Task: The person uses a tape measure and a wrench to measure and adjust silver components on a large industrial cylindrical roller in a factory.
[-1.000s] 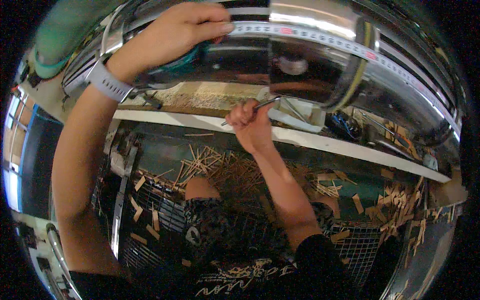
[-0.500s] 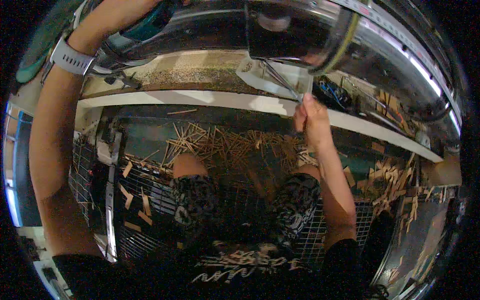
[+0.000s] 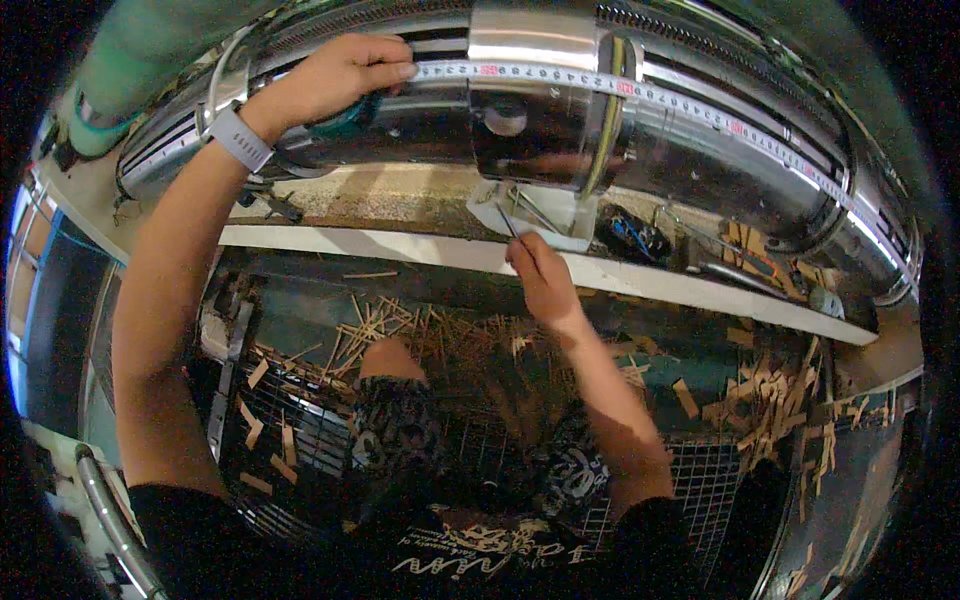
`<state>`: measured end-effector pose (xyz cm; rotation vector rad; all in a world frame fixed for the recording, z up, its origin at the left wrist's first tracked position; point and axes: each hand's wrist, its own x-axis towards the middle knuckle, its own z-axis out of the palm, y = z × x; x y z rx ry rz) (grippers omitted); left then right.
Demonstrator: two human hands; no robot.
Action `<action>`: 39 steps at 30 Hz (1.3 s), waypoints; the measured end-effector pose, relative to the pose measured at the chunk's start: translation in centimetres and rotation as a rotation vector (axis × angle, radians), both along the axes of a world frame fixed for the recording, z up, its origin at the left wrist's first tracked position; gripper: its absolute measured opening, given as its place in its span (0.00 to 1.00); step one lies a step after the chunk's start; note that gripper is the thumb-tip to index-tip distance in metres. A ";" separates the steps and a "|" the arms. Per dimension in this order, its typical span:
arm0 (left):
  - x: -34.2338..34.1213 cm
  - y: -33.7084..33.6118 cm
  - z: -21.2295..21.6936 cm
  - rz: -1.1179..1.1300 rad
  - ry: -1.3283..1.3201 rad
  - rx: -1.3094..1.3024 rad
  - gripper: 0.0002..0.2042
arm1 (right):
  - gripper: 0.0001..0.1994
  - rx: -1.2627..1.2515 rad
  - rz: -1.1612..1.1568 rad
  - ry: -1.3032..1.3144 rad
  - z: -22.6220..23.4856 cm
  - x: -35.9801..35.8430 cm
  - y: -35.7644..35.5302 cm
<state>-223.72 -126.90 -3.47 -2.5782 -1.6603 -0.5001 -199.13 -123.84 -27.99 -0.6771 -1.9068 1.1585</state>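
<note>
My left hand (image 3: pixel 360 78) is closed at the left end of a white tape measure (image 3: pixel 560 76), its thumb and fingertips pressed on the strip. The strip runs rightward along the top of a long shiny metal cylinder (image 3: pixel 400 140). A dark teal object (image 3: pixel 345 116) shows partly beneath this hand; its kind is unclear. My right hand (image 3: pixel 545 275) grips a thin, dark, pen-like rod (image 3: pixel 509 221), its tip over a pale shallow tray (image 3: pixel 575 220). Another thin metal rod (image 3: pixel 538 207) lies in the tray. Yellow-edged bands (image 3: pixel 606 150) wrap the cylinder above it.
A white ledge (image 3: pixel 400 240) crosses below the cylinder. Right of the tray lie a dark bundle with blue strands (image 3: pixel 640 235) and several tools. Wooden strips (image 3: pixel 440 330) and flat wood pieces (image 3: pixel 770 385) litter the floor and metal grating (image 3: pixel 700 470) around my legs.
The view has shifted, showing more of the cylinder and tape. My right hand has drawn left along the tray's front, still holding a thin rod. My left hand's grip now shows on the tape.
</note>
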 end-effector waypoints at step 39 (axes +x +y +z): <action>0.0 0.2 -0.3 0.003 0.001 0.014 0.14 | 0.09 -0.715 0.310 1.444 0.7 -13.3 -1.1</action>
